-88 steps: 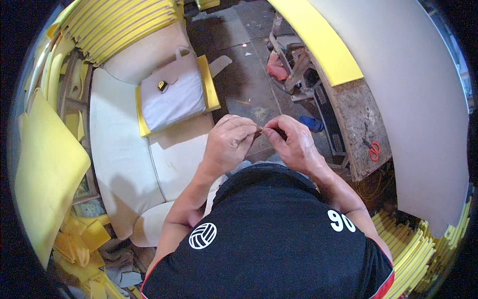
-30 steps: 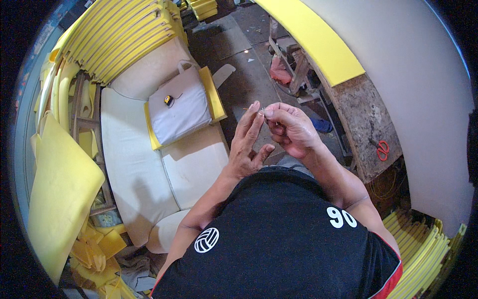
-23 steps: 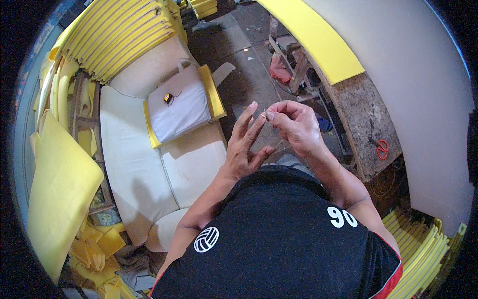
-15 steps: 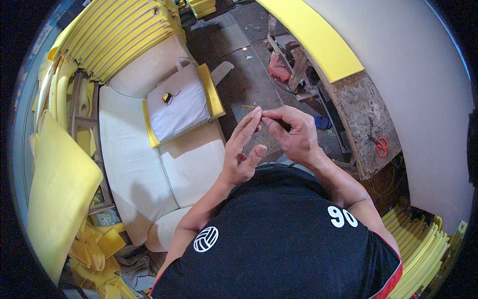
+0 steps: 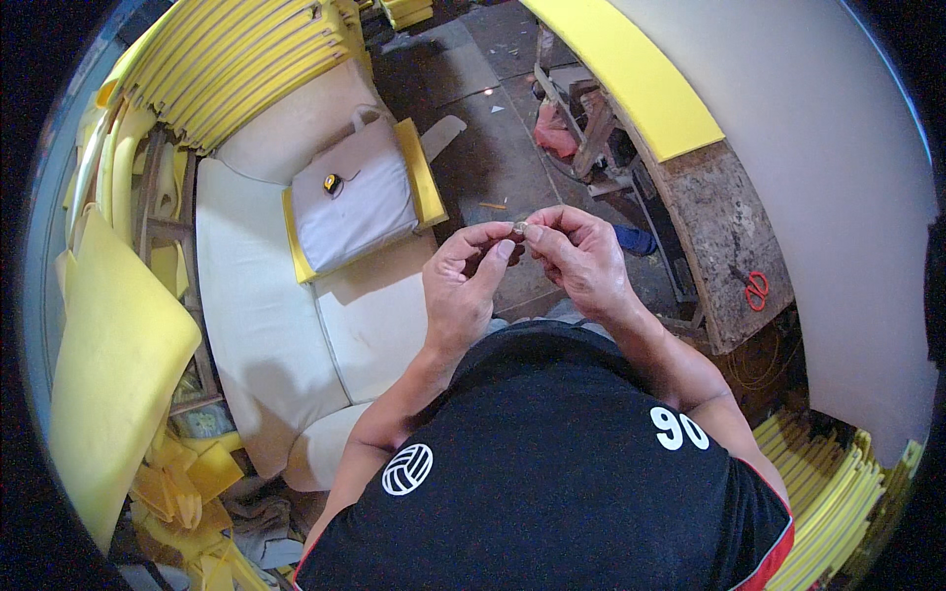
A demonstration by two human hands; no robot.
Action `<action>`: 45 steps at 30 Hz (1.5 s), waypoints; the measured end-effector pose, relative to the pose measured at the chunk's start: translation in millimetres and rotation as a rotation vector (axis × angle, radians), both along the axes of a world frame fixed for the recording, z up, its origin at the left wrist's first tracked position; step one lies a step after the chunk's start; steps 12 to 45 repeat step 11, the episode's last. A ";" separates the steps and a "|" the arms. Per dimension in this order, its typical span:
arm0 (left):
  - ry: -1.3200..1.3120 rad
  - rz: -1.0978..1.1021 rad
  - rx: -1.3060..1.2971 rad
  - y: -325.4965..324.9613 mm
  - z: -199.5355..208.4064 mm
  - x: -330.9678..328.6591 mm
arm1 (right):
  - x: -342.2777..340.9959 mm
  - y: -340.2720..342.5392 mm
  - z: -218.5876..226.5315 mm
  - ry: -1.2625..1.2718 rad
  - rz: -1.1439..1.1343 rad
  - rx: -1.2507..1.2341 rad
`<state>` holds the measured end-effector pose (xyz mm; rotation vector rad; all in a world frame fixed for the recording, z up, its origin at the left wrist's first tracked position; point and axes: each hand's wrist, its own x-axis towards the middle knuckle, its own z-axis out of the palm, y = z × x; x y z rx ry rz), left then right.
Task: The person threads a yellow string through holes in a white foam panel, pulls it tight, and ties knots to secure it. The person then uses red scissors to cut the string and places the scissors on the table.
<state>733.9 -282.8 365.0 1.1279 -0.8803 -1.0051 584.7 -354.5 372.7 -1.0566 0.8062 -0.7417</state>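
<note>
In front of my chest, my two hands meet at the fingertips around a small, shiny, metallic-looking piece point(image 5: 519, 228), too small to name. My right hand point(image 5: 583, 258) pinches it between thumb and bent fingers. My left hand point(image 5: 463, 286) is curled, its index fingertip against the piece and its thumb tip just below. Left of my hands, a white cushion point(image 5: 355, 207) lies on a yellow foam sheet point(image 5: 303, 258) on a cream sofa seat point(image 5: 261, 286). On the cushion sits a yellow and black tape measure point(image 5: 332, 184).
Yellow foam pieces point(image 5: 236, 74) stand stacked at the upper left, more foam strips point(image 5: 823, 492) at the lower right. On the right, a worn wooden bench point(image 5: 719, 212) bears a yellow foam strip point(image 5: 650, 89) and red-handled scissors point(image 5: 756, 291). A pencil-like stick point(image 5: 493, 206) shows beyond my hands.
My left fingers, stretched upward before, have bent, and its thumb has come up close to the fingertips. Both hands have turned slightly, and the shiny piece now shows between them.
</note>
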 end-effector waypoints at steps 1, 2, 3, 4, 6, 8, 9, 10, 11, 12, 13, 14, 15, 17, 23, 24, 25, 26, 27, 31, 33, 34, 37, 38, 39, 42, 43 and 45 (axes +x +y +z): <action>0.013 0.007 -0.004 0.2 -1.1 -0.5 | 0.3 0.2 -0.3 -0.012 -0.002 0.024; 0.020 0.007 0.003 0.9 -2.3 -0.3 | 0.6 0.4 -0.6 -0.025 -0.003 0.048; 0.026 0.008 0.009 1.8 -3.6 -0.1 | 0.5 0.4 -1.6 -0.010 0.001 0.035; 0.035 0.008 0.016 2.5 -5.1 0.3 | 0.4 0.7 -3.2 0.007 0.005 0.023; -0.027 0.011 0.028 2.5 -7.7 1.7 | 1.4 2.1 -6.4 0.034 -0.003 -0.012; -0.069 0.007 0.038 2.5 -9.9 2.6 | 3.9 3.8 -9.8 0.051 -0.027 -0.055; -0.078 0.001 0.042 2.7 -10.8 2.8 | 4.3 4.2 -10.8 0.072 -0.032 -0.101; -0.089 -0.001 0.047 3.7 -11.0 3.6 | 5.4 4.7 -11.4 0.091 -0.034 -0.147; -0.089 0.000 0.048 4.3 -11.0 4.0 | 6.2 5.1 -11.6 0.111 -0.037 -0.192; -0.089 0.000 0.048 4.3 -11.0 4.0 | 6.2 5.1 -11.6 0.111 -0.037 -0.192; -0.089 0.000 0.048 4.3 -11.0 4.0 | 6.2 5.1 -11.6 0.111 -0.037 -0.192; -0.089 0.000 0.048 4.3 -11.0 4.0 | 6.2 5.1 -11.6 0.111 -0.037 -0.192; -0.089 0.000 0.048 4.3 -11.0 4.0 | 6.2 5.1 -11.6 0.111 -0.037 -0.192; -0.089 0.000 0.048 4.3 -11.0 4.0 | 6.2 5.1 -11.6 0.111 -0.037 -0.192; -0.089 0.000 0.048 4.3 -11.0 4.0 | 6.2 5.1 -11.6 0.111 -0.037 -0.192; -0.089 0.000 0.048 4.3 -11.0 4.0 | 6.2 5.1 -11.6 0.111 -0.037 -0.192; -0.089 0.000 0.048 4.3 -11.0 4.0 | 6.2 5.1 -11.6 0.111 -0.037 -0.192; -0.089 0.000 0.048 4.3 -11.0 4.0 | 6.2 5.1 -11.6 0.111 -0.037 -0.192; -0.089 0.000 0.048 4.3 -11.0 4.0 | 6.2 5.1 -11.6 0.111 -0.037 -0.192; -0.089 0.000 0.048 4.3 -11.0 4.0 | 6.2 5.1 -11.6 0.111 -0.037 -0.192; -0.089 0.000 0.048 4.3 -11.0 4.0 | 6.2 5.1 -11.6 0.111 -0.037 -0.192; -0.089 0.000 0.048 4.3 -11.0 4.0 | 6.2 5.1 -11.6 0.111 -0.037 -0.192; -0.089 0.000 0.048 4.3 -11.0 4.0 | 6.2 5.1 -11.6 0.111 -0.037 -0.192; -0.089 0.000 0.048 4.3 -11.0 4.0 | 6.2 5.1 -11.6 0.111 -0.037 -0.192; -0.089 0.000 0.048 4.3 -11.0 4.0 | 6.2 5.1 -11.6 0.111 -0.037 -0.192; -0.089 0.000 0.048 4.3 -11.0 4.0 | 6.2 5.1 -11.6 0.111 -0.037 -0.192; -0.089 0.000 0.048 4.3 -11.0 4.0 | 6.2 5.1 -11.6 0.111 -0.037 -0.192; -0.089 0.000 0.048 4.3 -11.0 4.0 | 6.2 5.1 -11.6 0.111 -0.037 -0.192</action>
